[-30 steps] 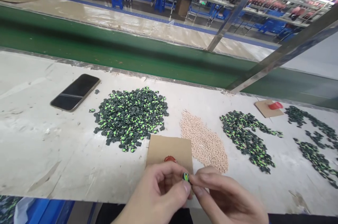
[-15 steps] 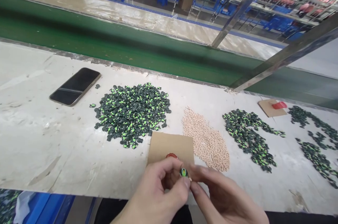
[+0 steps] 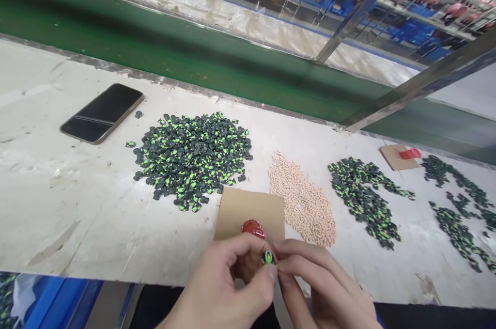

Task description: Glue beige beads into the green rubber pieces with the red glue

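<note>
Between thumb and forefinger, my left hand (image 3: 236, 280) pinches a small black-and-green piece (image 3: 267, 257) with a yellow spot. Thumb and fingers of my right hand (image 3: 318, 282) are pressed together at the right edge of that piece; whatever they pinch is too small to make out. Just beyond my fingers, a red round cap-like dish (image 3: 253, 228) sits on a square of brown cardboard (image 3: 248, 205). Left of the cardboard spreads a large heap of similar black-and-green pieces (image 3: 197, 156). A patch of small pale-pink beads (image 3: 302, 200) lies to its right.
A phone (image 3: 101, 113) lies at the far left of the white table (image 3: 116, 225). More black-and-green pieces (image 3: 364, 200) lie to the right, near a second cardboard piece (image 3: 397, 157) with a red item (image 3: 409, 154). A metal post (image 3: 411, 81) slants up behind, beside a green belt (image 3: 174, 55).
The view has tilted slightly, so the table things sit a little higher. My hands stay together at the small piece, and more of the red dish shows beyond my fingers.
</note>
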`<state>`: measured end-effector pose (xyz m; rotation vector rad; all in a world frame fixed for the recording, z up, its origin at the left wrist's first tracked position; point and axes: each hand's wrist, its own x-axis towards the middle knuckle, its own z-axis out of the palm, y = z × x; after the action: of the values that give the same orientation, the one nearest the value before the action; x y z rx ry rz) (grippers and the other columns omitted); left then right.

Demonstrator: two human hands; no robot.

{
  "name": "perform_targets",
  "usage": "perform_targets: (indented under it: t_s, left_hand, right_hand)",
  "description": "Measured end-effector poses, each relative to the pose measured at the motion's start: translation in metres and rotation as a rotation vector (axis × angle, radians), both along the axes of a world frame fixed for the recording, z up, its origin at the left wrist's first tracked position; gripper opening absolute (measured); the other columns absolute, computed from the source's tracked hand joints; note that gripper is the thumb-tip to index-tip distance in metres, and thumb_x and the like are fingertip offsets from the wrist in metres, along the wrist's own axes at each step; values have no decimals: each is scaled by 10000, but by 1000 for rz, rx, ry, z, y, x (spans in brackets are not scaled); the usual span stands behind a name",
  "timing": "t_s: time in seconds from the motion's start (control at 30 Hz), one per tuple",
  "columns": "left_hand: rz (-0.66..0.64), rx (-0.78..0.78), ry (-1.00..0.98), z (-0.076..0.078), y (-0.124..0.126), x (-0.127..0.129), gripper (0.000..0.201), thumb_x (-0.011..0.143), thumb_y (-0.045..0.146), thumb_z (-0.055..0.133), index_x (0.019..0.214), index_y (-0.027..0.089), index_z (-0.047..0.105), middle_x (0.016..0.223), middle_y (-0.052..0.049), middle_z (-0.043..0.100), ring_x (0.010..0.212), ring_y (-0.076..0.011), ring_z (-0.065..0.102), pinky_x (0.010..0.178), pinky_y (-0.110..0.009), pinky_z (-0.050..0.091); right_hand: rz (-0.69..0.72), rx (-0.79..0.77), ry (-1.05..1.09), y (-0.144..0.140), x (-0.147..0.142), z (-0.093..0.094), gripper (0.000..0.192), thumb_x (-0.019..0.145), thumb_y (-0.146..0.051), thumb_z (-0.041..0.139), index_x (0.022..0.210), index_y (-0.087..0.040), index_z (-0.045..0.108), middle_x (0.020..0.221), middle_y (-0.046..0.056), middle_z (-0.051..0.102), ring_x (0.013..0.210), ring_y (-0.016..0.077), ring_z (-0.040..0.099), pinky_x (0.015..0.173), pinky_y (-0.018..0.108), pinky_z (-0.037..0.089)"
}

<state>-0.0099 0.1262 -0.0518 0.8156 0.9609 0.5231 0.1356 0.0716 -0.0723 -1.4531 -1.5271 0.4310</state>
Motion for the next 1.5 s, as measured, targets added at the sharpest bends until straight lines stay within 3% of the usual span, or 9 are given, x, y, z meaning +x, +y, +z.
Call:
perform_targets:
  t_s: [0.13,0.33,0.53,0.67,0.83,1.0,1.13,1.27,1.5]
  left_hand:
    - [15,80,51,-5,-4,-9,74,792,268,626,751,207,634,659,46,550,623,-135,505,636,-247,440]
    - [108,446,329,-26,-8,-32,170,865,188,585,740,244,685,719,33,683,637,-137,627,597,-199,507]
    - [88,493,413,-33,-7,-36,218,860,180,608,857,268,808,696,35,692,570,-127,619,510,-180,506]
    - [68,510,374,-34,-7,-37,271,899,189,605,990,293,837,698,36,664,596,-130,635,558,-190,530]
    - [2,480,312,-39,-11,-40,338,1001,240,557,1237,364,765,963,23,739,864,-142,712,758,-183,552]
    - [9,465,249,-37,-12,-41,379,1039,250,509,1315,411,713,1056,29,729,948,-132,703,829,-169,524]
    - [18,294,202,-30,-8,-37,251,963,301,605,1058,340,833,925,7,758,844,-172,707,729,-212,542]
    - [-24,125,121,-22,-4,-29,187,874,343,665,801,251,810,689,22,673,632,-149,605,606,-224,493]
    - [-164,34,-80,-16,-1,-22,172,880,301,640,777,221,752,741,32,667,703,-138,584,650,-218,460]
  right_hand:
    - [177,-76,-10,0,14,-4,243,889,-27,613,932,-261,665,921,51,737,795,188,744,679,261,626]
    - [133,-175,-103,-1,34,-28,197,961,-68,563,983,-250,636,978,55,654,939,190,672,809,291,587]
    - [190,-148,-242,6,30,-33,238,951,-22,560,1023,-241,619,976,46,663,900,174,688,760,265,573]
    - [190,-137,-247,9,25,-30,252,950,-7,557,1028,-237,623,960,42,667,851,159,688,738,251,568]
    - [204,-142,-251,8,26,-33,265,948,-3,558,1048,-236,634,970,56,683,868,177,695,750,277,577]
    - [204,-140,-236,8,27,-31,278,943,4,564,1055,-237,647,977,53,686,872,169,695,758,267,578]
    - [157,-192,-58,5,28,-23,245,956,-38,572,1021,-258,655,928,23,673,867,154,674,753,238,578]
    - [136,-288,185,-2,28,-10,179,992,-125,590,969,-289,655,911,-3,679,853,138,683,749,211,601]
    - [152,-340,343,-12,22,5,148,991,-173,645,949,-311,681,980,5,797,860,164,764,725,233,641]
